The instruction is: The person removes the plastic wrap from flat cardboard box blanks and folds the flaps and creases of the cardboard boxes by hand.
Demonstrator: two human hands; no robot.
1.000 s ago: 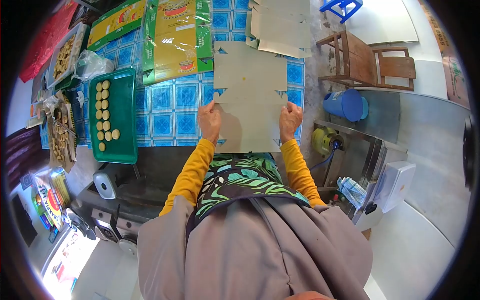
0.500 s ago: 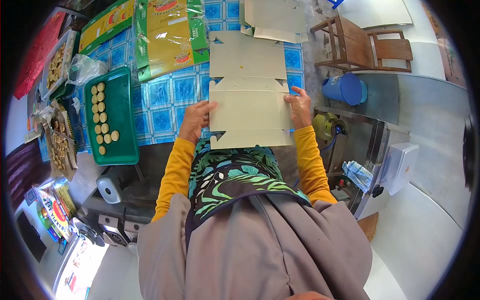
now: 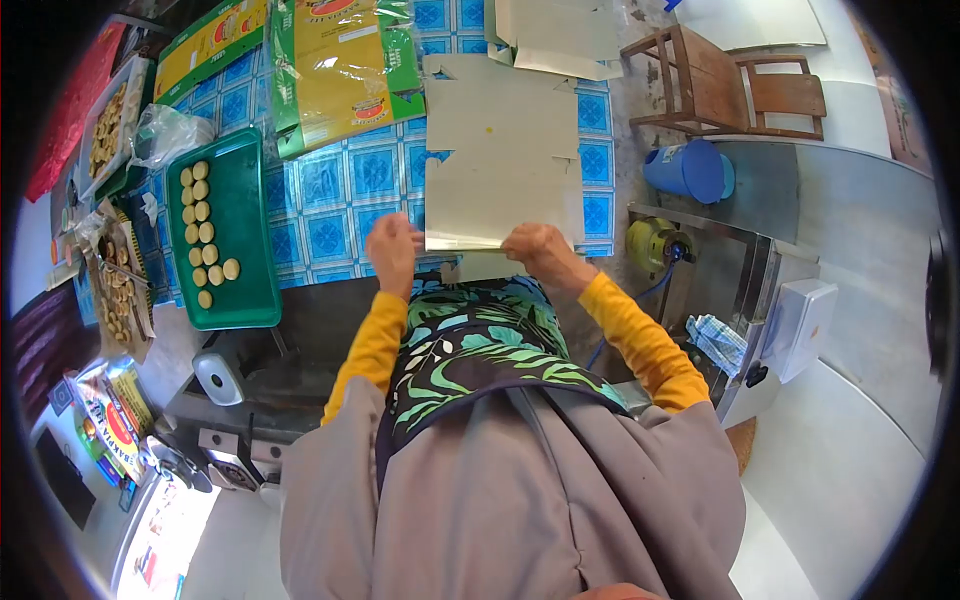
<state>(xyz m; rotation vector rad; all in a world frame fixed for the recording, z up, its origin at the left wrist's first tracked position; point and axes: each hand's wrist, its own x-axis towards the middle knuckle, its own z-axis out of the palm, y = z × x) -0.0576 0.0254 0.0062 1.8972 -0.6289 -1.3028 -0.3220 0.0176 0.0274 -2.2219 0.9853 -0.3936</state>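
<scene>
A flat, creased grey-beige cardboard sheet lies on the blue tiled-pattern tablecloth, its near part at the table's front edge. My right hand has its fingers closed on the sheet's near edge, right of the middle. Just off the sheet's left near corner is my left hand, slightly blurred, fingers apart and holding nothing. A narrow flap shows below the near edge, between my hands.
On the left, a green tray bears several round pastries. Green-and-yellow printed box sheets lie at the back, with more plain cardboard behind the sheet. A wooden chair and a blue bin stand to the right.
My right hand has moved left and nearer, onto the sheet's near edge. My left hand has shifted slightly nearer. The near panel's fold lines and end flap no longer show as before.
</scene>
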